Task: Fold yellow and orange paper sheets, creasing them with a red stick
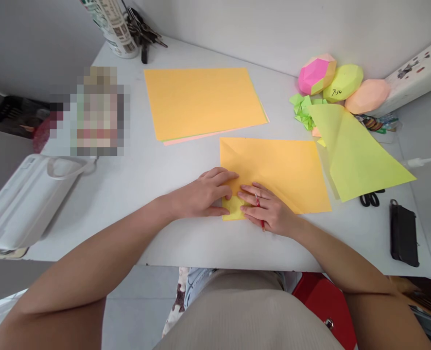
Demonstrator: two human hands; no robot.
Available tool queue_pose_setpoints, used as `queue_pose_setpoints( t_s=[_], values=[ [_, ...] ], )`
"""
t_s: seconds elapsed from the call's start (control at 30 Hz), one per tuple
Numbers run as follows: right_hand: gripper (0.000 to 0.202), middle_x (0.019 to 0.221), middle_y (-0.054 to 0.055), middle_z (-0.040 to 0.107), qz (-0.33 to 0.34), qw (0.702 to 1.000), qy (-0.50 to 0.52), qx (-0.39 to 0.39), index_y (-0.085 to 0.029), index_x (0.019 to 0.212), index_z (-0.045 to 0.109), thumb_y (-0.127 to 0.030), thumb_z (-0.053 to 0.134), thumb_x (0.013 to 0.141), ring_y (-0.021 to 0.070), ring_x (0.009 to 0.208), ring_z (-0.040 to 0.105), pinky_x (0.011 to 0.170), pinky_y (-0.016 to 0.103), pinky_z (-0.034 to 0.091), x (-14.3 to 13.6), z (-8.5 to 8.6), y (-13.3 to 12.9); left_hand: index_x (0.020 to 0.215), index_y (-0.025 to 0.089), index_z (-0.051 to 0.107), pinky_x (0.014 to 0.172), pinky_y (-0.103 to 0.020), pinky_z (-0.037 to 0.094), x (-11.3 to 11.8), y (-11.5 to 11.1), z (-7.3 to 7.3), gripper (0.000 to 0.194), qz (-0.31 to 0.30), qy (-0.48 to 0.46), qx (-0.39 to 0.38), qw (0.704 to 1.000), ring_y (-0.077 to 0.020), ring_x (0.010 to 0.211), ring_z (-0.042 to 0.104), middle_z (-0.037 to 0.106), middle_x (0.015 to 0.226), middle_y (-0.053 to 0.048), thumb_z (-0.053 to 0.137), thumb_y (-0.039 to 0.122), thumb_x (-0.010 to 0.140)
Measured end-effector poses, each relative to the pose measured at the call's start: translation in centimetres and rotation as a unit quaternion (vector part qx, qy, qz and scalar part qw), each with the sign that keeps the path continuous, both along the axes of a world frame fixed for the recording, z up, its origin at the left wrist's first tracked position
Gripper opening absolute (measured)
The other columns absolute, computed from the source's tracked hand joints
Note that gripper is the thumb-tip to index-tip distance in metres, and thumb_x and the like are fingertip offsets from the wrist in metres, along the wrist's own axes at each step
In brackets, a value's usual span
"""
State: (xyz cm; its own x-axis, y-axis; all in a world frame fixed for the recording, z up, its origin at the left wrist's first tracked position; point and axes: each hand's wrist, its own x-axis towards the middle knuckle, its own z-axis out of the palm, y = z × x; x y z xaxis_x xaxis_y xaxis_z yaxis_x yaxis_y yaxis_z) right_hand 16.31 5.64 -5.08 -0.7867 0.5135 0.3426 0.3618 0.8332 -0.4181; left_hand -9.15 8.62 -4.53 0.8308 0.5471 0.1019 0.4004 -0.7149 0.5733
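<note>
An orange sheet of paper [291,167] lies on the white table in front of me. A small yellow piece of paper [231,208] is at its near left corner, partly covered by my fingers; whether it is separate or a folded part I cannot tell. My left hand [215,192] rests on that corner, thumb and fingers apart, fingers bent and pressing down. My right hand [269,210] lies beside it with fingers stretched out, tips touching the yellow paper. Slim red bits show on its fingers, one like a ring.
A paper stack [204,102] with orange on top lies behind. At right are a yellow-green sheet [357,155], faceted paper shapes [342,83], green folded pieces [303,112], scissors handles [369,199] and a black case [404,234]. A white device [29,199] stands left; keys [144,31] lie behind.
</note>
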Motion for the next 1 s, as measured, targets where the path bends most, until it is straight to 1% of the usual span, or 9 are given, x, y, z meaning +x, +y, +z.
queue_pose_setpoints(
  t_s=[0.3, 0.57, 0.73, 0.8, 0.87, 0.93, 1.0],
  values=[
    [0.013, 0.122, 0.014, 0.065, 0.003, 1.000, 0.001, 0.007, -0.016, 0.097, 0.068, -0.014, 0.057, 0.091, 0.0251, 0.130, 0.047, 0.107, 0.052, 0.041, 0.0, 0.0, 0.0, 0.092, 0.016, 0.058, 0.100, -0.050, 0.040, 0.0, -0.1, 0.1, 0.019, -0.002, 0.004, 0.008, 1.000, -0.0322, 0.123, 0.036, 0.039, 0.138, -0.017, 0.062, 0.033, 0.085],
    [0.012, 0.122, 0.012, 0.064, 0.000, 1.000, 0.002, 0.009, -0.018, 0.096, 0.068, -0.015, 0.057, 0.090, 0.0244, 0.130, 0.047, 0.107, 0.051, 0.041, 0.0, -0.1, -0.1, 0.093, 0.015, 0.059, 0.100, -0.051, 0.039, 0.0, -0.1, 0.3, 0.020, -0.002, 0.013, 0.008, 1.000, -0.0338, 0.125, 0.035, 0.038, 0.140, -0.018, 0.063, 0.032, 0.084],
    [0.011, 0.121, 0.014, 0.065, 0.002, 1.000, 0.008, 0.019, -0.016, 0.095, 0.068, -0.014, 0.058, 0.089, 0.0253, 0.129, 0.047, 0.106, 0.051, 0.042, -0.1, -0.1, -0.1, 0.098, 0.013, 0.059, 0.100, -0.051, 0.039, 0.1, -0.4, 0.2, 0.023, -0.001, 0.013, 0.039, 0.999, -0.0352, 0.125, 0.033, 0.035, 0.139, -0.020, 0.061, 0.031, 0.085],
    [0.012, 0.122, 0.014, 0.065, 0.001, 1.000, 0.007, 0.017, -0.016, 0.096, 0.068, -0.014, 0.057, 0.090, 0.0247, 0.130, 0.047, 0.106, 0.051, 0.042, -0.1, -0.1, -0.1, 0.097, 0.013, 0.060, 0.099, -0.051, 0.040, 0.2, -0.8, 0.4, 0.018, 0.002, 0.002, 0.061, 0.998, -0.0345, 0.123, 0.034, 0.039, 0.133, -0.020, 0.059, 0.027, 0.085],
    [0.014, 0.124, 0.013, 0.063, 0.000, 1.000, 0.006, 0.015, -0.017, 0.097, 0.068, -0.013, 0.057, 0.090, 0.0242, 0.130, 0.047, 0.106, 0.050, 0.042, -0.1, -0.1, -0.1, 0.092, 0.014, 0.061, 0.096, -0.047, 0.041, 0.6, -1.3, 0.8, 0.011, -0.012, -0.010, 0.071, 0.997, -0.0302, 0.115, 0.041, 0.047, 0.122, -0.016, 0.052, 0.020, 0.088],
    [0.015, 0.125, 0.012, 0.063, 0.002, 1.000, 0.005, 0.014, -0.017, 0.097, 0.068, -0.012, 0.055, 0.090, 0.0235, 0.130, 0.046, 0.107, 0.049, 0.042, 0.0, -0.2, -0.1, 0.091, 0.015, 0.061, 0.092, -0.042, 0.044, 1.1, -1.9, 1.2, 0.019, -0.043, -0.012, 0.062, 0.997, -0.0241, 0.102, 0.048, 0.054, 0.108, -0.013, 0.043, 0.012, 0.091],
    [0.016, 0.124, 0.011, 0.064, 0.000, 1.000, 0.006, 0.012, -0.018, 0.097, 0.068, -0.012, 0.054, 0.091, 0.0230, 0.131, 0.045, 0.107, 0.049, 0.041, 0.1, -0.4, -0.2, 0.097, 0.014, 0.060, 0.087, -0.038, 0.045, 1.6, -2.3, 1.3, 0.027, -0.073, -0.010, 0.047, 0.996, -0.0208, 0.094, 0.051, 0.057, 0.101, -0.010, 0.036, 0.005, 0.090]
  ],
)
